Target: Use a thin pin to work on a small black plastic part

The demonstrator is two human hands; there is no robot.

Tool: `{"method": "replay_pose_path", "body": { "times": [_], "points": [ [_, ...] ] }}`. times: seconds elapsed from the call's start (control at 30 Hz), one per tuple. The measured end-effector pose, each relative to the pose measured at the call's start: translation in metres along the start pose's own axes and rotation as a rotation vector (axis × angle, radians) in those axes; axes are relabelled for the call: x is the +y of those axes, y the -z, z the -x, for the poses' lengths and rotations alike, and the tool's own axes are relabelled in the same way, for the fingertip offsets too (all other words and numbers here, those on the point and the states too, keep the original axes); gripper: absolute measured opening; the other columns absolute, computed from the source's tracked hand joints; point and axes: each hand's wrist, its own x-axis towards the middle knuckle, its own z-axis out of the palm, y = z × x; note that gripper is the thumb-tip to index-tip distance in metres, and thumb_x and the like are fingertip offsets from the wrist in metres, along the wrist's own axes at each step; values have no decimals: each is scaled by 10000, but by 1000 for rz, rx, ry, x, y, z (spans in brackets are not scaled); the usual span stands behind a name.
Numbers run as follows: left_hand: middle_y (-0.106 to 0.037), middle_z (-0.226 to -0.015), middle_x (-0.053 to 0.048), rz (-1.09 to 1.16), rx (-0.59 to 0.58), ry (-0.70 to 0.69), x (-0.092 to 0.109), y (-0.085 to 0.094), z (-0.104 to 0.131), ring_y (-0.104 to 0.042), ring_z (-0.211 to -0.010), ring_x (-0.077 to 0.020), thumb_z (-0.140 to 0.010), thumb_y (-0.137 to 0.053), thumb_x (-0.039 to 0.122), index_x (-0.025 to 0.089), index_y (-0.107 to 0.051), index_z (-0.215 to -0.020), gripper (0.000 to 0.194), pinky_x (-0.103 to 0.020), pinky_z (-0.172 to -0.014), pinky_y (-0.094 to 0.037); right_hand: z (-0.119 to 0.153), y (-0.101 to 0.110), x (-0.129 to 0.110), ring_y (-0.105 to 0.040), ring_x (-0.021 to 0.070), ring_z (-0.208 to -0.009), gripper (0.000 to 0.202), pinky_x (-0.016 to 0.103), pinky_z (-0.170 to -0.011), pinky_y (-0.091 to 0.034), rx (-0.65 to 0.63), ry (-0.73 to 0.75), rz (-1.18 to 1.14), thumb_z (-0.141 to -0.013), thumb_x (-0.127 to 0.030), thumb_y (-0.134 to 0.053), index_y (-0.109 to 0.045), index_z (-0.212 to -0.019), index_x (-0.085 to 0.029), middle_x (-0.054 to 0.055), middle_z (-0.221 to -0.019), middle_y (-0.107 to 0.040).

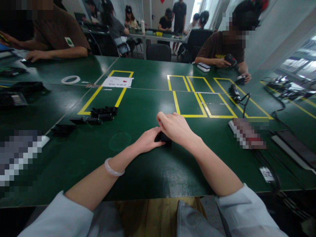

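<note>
Just in front of me, a small black block-like part [167, 139] rests on the green table, mostly covered by my hands. My left hand [148, 140] grips it from the left, with the thumb along its near side. Over the top of the part is my right hand [178, 127], fingers curled into a closed grip; what they pinch, if anything, is hidden. To the left lie several black parts [103, 112] in a loose cluster, and a dark flat piece [63, 129] is nearer me.
Yellow tape outlines [195, 116] mark the table, with a paper sheet [118, 82] on one. A white tape roll [70, 80] lies left. On the right are a black power tool [235, 92], cables and a blurred-out device [248, 133]. Across the table, a person [222, 49] holds another tool.
</note>
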Motion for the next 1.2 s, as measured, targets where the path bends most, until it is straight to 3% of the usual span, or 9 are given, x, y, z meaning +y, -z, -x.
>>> {"method": "replay_pose_path", "body": {
  "times": [0.17, 0.3, 0.57, 0.83, 1.03, 1.2],
  "points": [
    [-648, -1082, -79, 17, 1, -3, 1, 1, 0, -610, -1046, -286, -787, -679, 350, 178, -571, -1094, 368, -407, -914, -485, 3, 3, 0, -619, 169, -791, 192, 295, -680, -289, 33, 10, -32, -914, -202, -387, -505, -1062, -168, 44, -922, -686],
    [-641, -1115, -98, 11, -13, 1, 2, 2, -1, -613, -1033, -286, -787, -680, 336, 163, -552, -1122, 398, -402, -894, -491, 1, 0, 0, -617, 175, -737, 201, 301, -671, -270, 18, 10, 26, -960, -291, -372, -526, -1021, -177, 44, -806, -690],
    [-647, -1115, -86, 40, -7, -4, 2, 1, 0, -606, -1051, -276, -802, -672, 343, 162, -557, -1119, 383, -392, -901, -488, 2, -1, -1, -594, 168, -760, 155, 298, -671, -251, 69, 77, 31, -923, -184, -395, -520, -1016, -179, 31, -864, -671],
    [-653, -1097, -88, 33, 0, 1, 1, 0, 0, -606, -1063, -292, -795, -680, 360, 172, -556, -1130, 404, -419, -917, -484, 1, -3, -3, -583, 168, -716, 194, 310, -674, -240, 64, 78, 59, -961, -229, -342, -527, -990, -180, 34, -784, -675],
    [-654, -1104, -83, 49, 10, -13, -1, 0, 1, -605, -1061, -292, -794, -676, 340, 179, -584, -1101, 359, -412, -912, -485, 2, -2, -4, -596, 173, -775, 186, 303, -692, -263, 87, 66, 8, -915, -219, -409, -502, -1065, -161, 47, -913, -682],
    [-651, -1113, -92, 39, 8, -5, -1, -1, 0, -610, -1052, -295, -788, -674, 342, 169, -556, -1154, 422, -415, -899, -494, 1, -3, -2, -597, 171, -691, 215, 303, -685, -259, 30, 40, 44, -966, -305, -354, -525, -1000, -178, 40, -757, -681]
  ]
}}
